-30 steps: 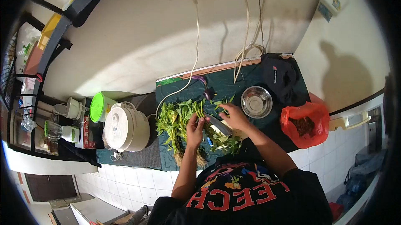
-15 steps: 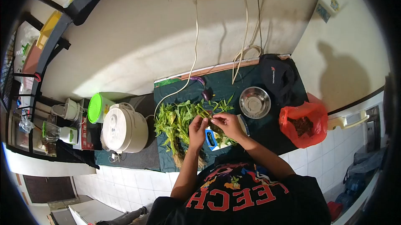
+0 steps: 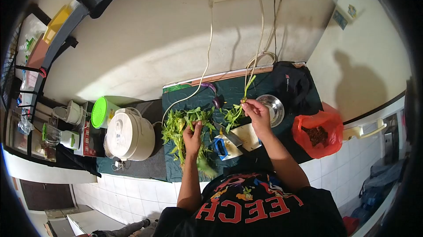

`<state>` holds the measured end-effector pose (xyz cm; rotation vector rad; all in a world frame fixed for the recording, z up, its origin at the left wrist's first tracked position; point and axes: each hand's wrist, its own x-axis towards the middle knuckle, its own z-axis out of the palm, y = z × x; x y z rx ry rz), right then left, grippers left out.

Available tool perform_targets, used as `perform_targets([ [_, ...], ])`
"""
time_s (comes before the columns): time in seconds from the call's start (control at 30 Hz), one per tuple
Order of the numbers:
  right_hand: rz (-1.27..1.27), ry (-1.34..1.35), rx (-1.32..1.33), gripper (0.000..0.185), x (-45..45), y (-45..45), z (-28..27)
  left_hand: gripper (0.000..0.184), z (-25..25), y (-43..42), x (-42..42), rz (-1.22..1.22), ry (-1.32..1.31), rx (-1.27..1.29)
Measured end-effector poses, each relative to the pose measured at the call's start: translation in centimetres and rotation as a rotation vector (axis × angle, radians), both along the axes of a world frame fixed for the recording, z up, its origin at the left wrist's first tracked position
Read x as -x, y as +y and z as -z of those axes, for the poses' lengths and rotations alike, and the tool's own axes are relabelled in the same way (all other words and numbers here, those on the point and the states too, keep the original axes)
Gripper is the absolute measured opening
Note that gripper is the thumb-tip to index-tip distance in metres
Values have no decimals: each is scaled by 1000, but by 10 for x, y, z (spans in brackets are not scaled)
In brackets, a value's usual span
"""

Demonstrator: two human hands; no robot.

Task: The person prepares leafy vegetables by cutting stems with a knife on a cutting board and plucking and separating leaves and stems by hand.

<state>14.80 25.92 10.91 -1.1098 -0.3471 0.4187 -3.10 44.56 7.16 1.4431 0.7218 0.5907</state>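
My right hand (image 3: 257,114) pinches a green leafy stem (image 3: 249,88), its cut end pointing up toward the wall and its leaves hanging to the left. My left hand (image 3: 192,138) is closed at the fingertips over a bunch of leafy greens (image 3: 175,133) with roots at the near end. What its fingers hold, if anything, is not clear. A green blur (image 3: 205,166) shows beside my left wrist. Between the hands, a knife (image 3: 232,137) lies on a white cutting board (image 3: 249,135) with a blue-edged handle. More loose leafy sprigs (image 3: 231,117) lie beyond the board.
A steel bowl (image 3: 276,114) stands right of my right hand, beside a dark bag (image 3: 291,85). An open red plastic bag (image 3: 324,149) sits at the right edge. A purple eggplant (image 3: 216,101) lies at the back; a white rice cooker (image 3: 128,133) stands left.
My hands, together over the board before, have moved apart: the left toward the leafy greens, the right toward the bowl with the stem. The knife and board are now uncovered.
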Motion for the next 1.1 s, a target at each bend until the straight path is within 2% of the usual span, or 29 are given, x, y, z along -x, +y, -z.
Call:
perform_targets([
  [0.07, 0, -9, 16, 18, -3, -3, 0, 23, -10, 0, 3, 4, 29, 21],
  [0.13, -81, -1, 119, 18, -5, -4, 12, 23, -21, -3, -2, 136, -8, -130],
  [0.17, -104, -26, 198, 19, -3, -6, 19, 28, -24, -10, -11, 163, -124, -94],
  [0.2, -109, -27, 198, 19, 2, -5, 24, 28, -29, -15, -17, 158, -125, -94],
  [0.27, -142, -92, 306, 21, 13, -1, 31, 33, -36, -25, -27, 294, -102, -132],
  [0.33, -177, -104, 256, 23, 23, 2, 29, 38, -44, -33, -34, 477, 44, -149],
  [0.37, -169, -122, 301, 23, 27, 2, 26, 41, -49, -41, -36, 489, 68, -249],
  [0.47, -151, -141, 319, 22, 31, 3, 27, 45, -20, -47, -38, 469, 169, -185],
  [0.63, -31, -493, 508, 15, 31, -8, 11, 44, -21, -50, -31, 374, 170, -169],
  [0.67, -32, -492, 507, 15, 32, -7, 11, 44, -23, -50, -31, 374, 171, -168],
  [0.77, -14, -516, 491, 10, 33, -4, 12, 40, -23, -52, -29, 411, 264, -231],
  [0.87, 4, -609, 478, 8, 32, -2, 10, 34, -10, -57, -26, 344, 157, -374],
  [0.93, -43, -805, 527, 7, 26, -4, 9, 32, -11, -57, -25, 332, 172, -410],
  [0.97, -43, -806, 526, 7, 25, -5, 9, 32, -10, -57, -25, 332, 171, -410],
  [1.03, 3, -911, 615, 9, 22, -6, 9, 34, -7, -54, -25, 293, 198, -587],
  [1.1, -19, -857, 588, 8, 22, -5, 6, 32, -5, -54, -26, 283, 242, -506],
])
